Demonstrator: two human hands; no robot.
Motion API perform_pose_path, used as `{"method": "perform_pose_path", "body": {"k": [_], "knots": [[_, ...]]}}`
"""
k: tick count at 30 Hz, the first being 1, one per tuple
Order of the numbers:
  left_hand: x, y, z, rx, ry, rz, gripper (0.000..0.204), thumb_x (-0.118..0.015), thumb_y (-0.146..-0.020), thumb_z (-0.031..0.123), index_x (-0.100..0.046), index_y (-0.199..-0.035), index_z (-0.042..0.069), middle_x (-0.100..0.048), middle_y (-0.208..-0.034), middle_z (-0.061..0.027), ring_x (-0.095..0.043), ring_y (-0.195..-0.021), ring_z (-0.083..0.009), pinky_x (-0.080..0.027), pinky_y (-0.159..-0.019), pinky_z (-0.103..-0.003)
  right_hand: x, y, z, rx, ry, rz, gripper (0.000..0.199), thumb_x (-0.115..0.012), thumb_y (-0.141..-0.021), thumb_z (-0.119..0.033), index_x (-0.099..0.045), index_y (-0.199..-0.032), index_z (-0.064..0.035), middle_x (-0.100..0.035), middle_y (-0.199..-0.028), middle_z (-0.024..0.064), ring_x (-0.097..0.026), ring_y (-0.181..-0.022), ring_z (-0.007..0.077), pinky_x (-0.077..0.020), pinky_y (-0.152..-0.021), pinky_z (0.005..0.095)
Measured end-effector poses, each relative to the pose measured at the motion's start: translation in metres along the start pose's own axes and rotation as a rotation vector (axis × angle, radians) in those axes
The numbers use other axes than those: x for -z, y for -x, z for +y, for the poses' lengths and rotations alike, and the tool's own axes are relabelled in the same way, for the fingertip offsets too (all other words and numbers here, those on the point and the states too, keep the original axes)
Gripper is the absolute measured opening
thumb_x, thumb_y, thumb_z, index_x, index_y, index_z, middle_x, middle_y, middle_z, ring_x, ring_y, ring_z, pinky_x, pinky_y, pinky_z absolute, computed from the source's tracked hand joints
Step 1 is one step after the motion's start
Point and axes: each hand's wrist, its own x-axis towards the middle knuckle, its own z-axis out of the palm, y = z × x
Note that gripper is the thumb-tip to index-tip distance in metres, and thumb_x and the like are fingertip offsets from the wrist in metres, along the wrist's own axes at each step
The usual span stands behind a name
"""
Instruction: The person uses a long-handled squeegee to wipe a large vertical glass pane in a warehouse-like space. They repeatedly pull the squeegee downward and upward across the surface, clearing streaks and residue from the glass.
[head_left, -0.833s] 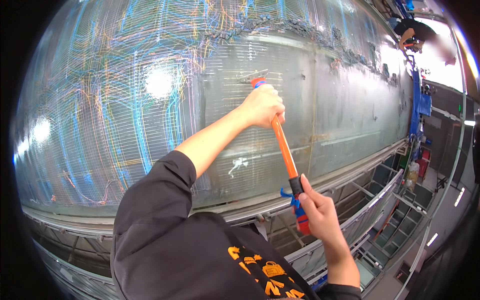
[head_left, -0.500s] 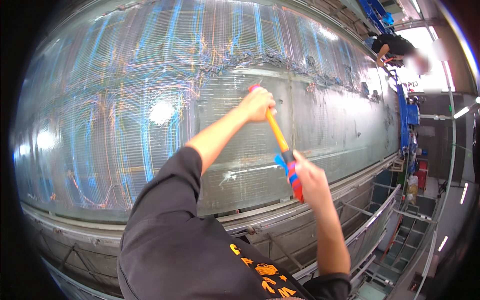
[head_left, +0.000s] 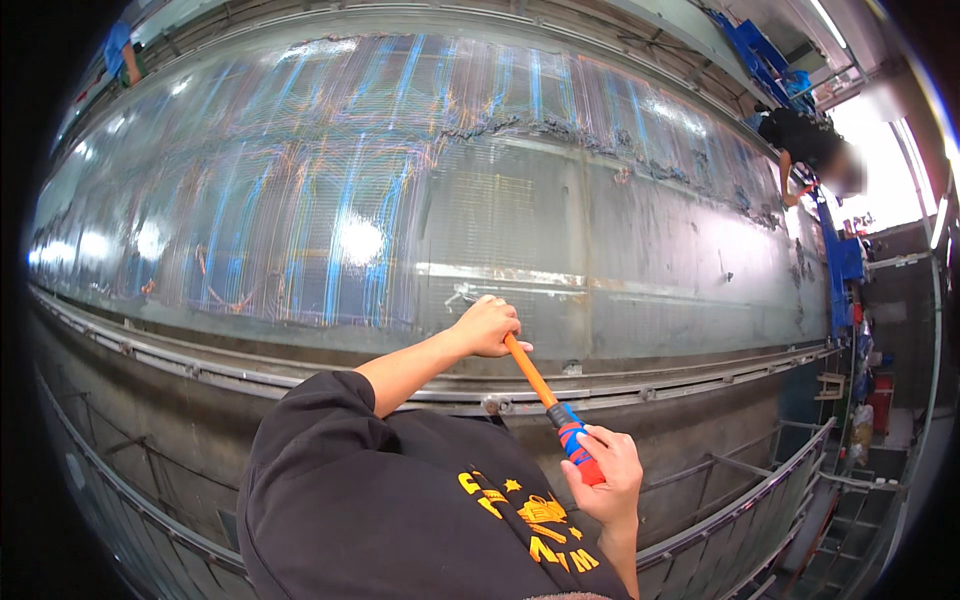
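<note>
My left hand [head_left: 486, 326] is closed round the far part of a long-handled scraper [head_left: 530, 372] with an orange shaft. The hand hides most of its working end. At the near end, my right hand [head_left: 610, 470] wraps the red grip, which is bound with blue tape. The tool slants from the near edge of a large glossy panel [head_left: 520, 225] back towards my body. Left of the bare grey area, the panel carries a film of fine blue, orange and white lines [head_left: 340, 190]. Crumpled dark scrapings [head_left: 545, 127] lie along the boundary. A whitish smear [head_left: 460, 294] shows just beyond my left hand.
A metal rail [head_left: 640, 397] runs along the panel's near side, with a railing [head_left: 740, 500] at lower right. Another person [head_left: 800, 140] in dark clothing bends over the far right end. A blue-sleeved person [head_left: 118, 50] is at the far left.
Both hands have drawn the scraper towards my body, from the middle of the bare area to the panel's near edge. The view has shifted, and the blue-sleeved person now shows.
</note>
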Motion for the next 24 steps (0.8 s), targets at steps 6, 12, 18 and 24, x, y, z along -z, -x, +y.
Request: {"method": "perform_pose_path", "body": {"k": [6, 12, 18, 24], "knots": [[-0.052, 0.004, 0.084, 0.064, -0.036, 0.035, 0.054, -0.073, -0.091, 0.066, -0.078, -0.083, 0.012, -0.071, -0.086, -0.0070, -0.069, -0.088, -0.0315, -0.051, -0.086, -0.044, 0.039, 0.066, 0.052, -0.139, -0.387, -0.003, 0.028, -0.085, -0.072, -0.005, -0.074, -0.098, -0.0026, -0.071, -0.118, 0.0209, -0.071, -0.105, 0.0349, -0.0560, -0.094, 0.0429], [-0.101, -0.005, 0.121, 0.037, -0.131, 0.035, 0.056, -0.071, -0.091, 0.067, -0.075, -0.079, 0.012, -0.066, -0.082, -0.0077, -0.066, -0.084, -0.0303, -0.049, -0.082, -0.042, 0.071, 0.103, 0.103, -0.248, -0.616, -0.161, 0.024, -0.071, -0.079, 0.000, -0.077, -0.102, 0.0023, -0.070, -0.136, 0.0285, -0.069, -0.125, 0.0393, -0.0514, -0.108, 0.0455], [-0.131, -0.042, 0.115, -0.129, 0.072, 0.165, 0.054, -0.075, -0.091, 0.053, -0.064, -0.060, 0.010, -0.062, -0.073, -0.0079, -0.063, -0.076, -0.0310, -0.048, -0.075, -0.043, 0.090, 0.088, 0.125, -0.390, -0.725, -0.178, 0.032, -0.071, -0.078, 0.002, -0.079, -0.109, 0.0040, -0.070, -0.136, 0.0268, -0.068, -0.128, 0.0386, -0.0504, -0.110, 0.0448], [-0.135, -0.092, 0.059, -0.068, 0.071, 0.392, 0.042, -0.079, -0.083, 0.030, -0.051, -0.055, 0.015, -0.054, -0.058, -0.0043, -0.058, -0.058, -0.0300, -0.045, -0.058, -0.044, 0.077, 0.009, 0.145, -0.282, -0.611, -0.182, 0.033, -0.060, -0.079, 0.006, -0.080, -0.105, 0.0058, -0.075, -0.125, 0.0251, -0.067, -0.132, 0.0399, -0.0488, -0.114, 0.0469]]}}
